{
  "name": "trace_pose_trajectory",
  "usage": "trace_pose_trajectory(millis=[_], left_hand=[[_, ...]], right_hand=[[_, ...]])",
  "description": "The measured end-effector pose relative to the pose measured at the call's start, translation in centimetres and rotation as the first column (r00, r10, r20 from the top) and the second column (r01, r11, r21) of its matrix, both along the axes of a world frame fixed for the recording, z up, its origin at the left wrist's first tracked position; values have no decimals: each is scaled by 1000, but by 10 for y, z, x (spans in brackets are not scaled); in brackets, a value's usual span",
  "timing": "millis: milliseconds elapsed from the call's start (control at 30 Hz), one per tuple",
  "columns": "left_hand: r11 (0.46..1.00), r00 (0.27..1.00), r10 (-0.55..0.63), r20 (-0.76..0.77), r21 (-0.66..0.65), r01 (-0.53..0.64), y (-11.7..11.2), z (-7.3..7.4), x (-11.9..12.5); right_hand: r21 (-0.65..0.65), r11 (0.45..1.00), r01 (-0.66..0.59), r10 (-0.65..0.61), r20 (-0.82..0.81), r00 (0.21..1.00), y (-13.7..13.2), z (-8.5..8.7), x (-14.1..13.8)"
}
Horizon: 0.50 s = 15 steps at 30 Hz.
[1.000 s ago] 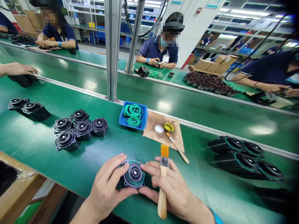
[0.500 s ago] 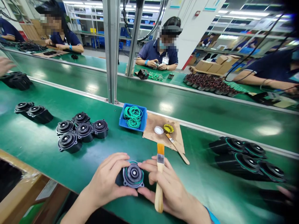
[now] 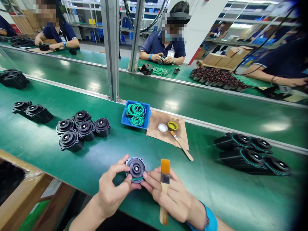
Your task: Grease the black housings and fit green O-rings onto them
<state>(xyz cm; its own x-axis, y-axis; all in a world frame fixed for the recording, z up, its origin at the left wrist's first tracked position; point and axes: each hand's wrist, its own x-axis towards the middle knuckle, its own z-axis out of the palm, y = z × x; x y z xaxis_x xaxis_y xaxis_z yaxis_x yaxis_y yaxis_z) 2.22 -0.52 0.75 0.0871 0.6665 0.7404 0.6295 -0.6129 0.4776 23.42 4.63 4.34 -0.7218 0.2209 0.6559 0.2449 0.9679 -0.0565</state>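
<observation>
A round black motor housing [image 3: 136, 168] with a green rubber ring around its upper part sits between my hands near the front of the bench. My left hand [image 3: 113, 186] grips its left side, thumb and fingertips pressed at the rim. My right hand [image 3: 168, 192] holds a paintbrush [image 3: 164, 183] upright in its fingers, orange bristles at the top. Fingertips of that same hand also touch the housing's right edge. Part of the green ring shows along the near side; the rest of it is hard to see.
Beyond my hands stands a blue bin [image 3: 124, 120] of green rings. Beside it, cardboard [image 3: 154, 131] bears a white lid, a yellow cap and a second brush [image 3: 181, 146]. Several black housings [image 3: 84, 130] stand left; ringed ones [image 3: 252, 157] stand right. A metal post [image 3: 112, 51] rises behind. Co-workers sit opposite.
My left thumb has moved from the housing's front edge up onto its near rim. The housing has turned in my hands. The brush has shifted slightly down, and my view has tilted a little.
</observation>
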Motion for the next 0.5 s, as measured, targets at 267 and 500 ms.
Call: trace_pose_trajectory(millis=[267, 500], left_hand=[[996, 994, -33, 106, -78, 41, -1, 3, 3], [868, 963, 157, 219, -496, -28, -4, -2, 11]], right_hand=[[-278, 949, -147, 82, -233, 969, 4, -2, -6], [-810, 493, -316, -272, -489, 829, 3, 25, 11]])
